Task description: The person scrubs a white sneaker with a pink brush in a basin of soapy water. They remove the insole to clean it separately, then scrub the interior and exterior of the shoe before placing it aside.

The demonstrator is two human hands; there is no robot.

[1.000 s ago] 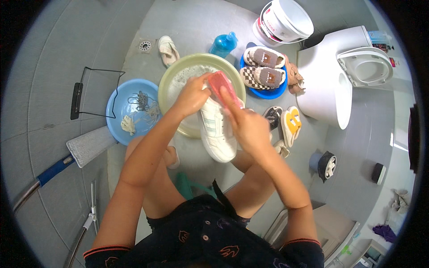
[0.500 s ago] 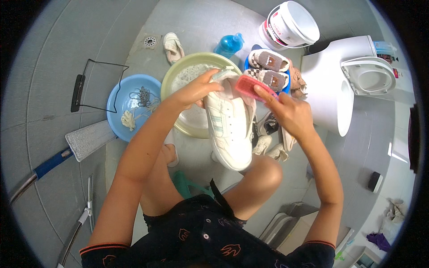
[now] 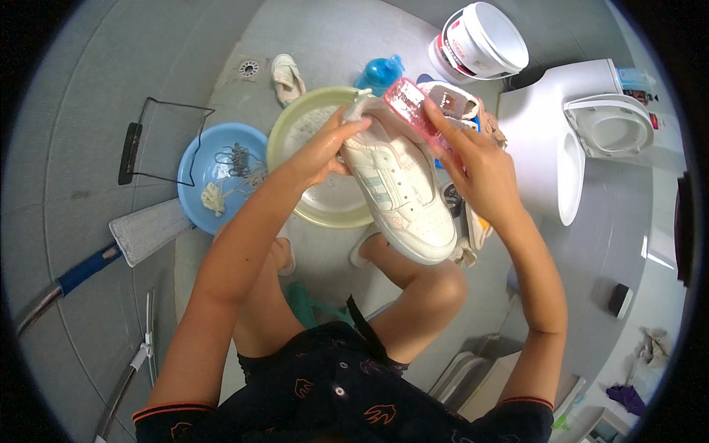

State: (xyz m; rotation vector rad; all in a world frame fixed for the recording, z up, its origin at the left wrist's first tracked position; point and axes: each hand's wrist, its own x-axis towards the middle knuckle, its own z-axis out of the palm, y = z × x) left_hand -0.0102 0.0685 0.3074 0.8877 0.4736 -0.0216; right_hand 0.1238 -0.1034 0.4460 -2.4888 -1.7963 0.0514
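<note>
A white sneaker is held up over my knees, toe toward me. My left hand grips its heel end, fingers wet. My right hand holds a pink scrub brush against the shoe's far rim. Just behind the shoe sits a pale green basin with soapy water.
A blue basin holding laces and a rag lies to the left, beside a wire rack and a flat mop head. A blue bottle, a white bucket, more shoes and a white toilet stand beyond.
Both hands have lifted the sneaker up and to the right, off the green basin. The brush has moved from the shoe's side to its far heel end.
</note>
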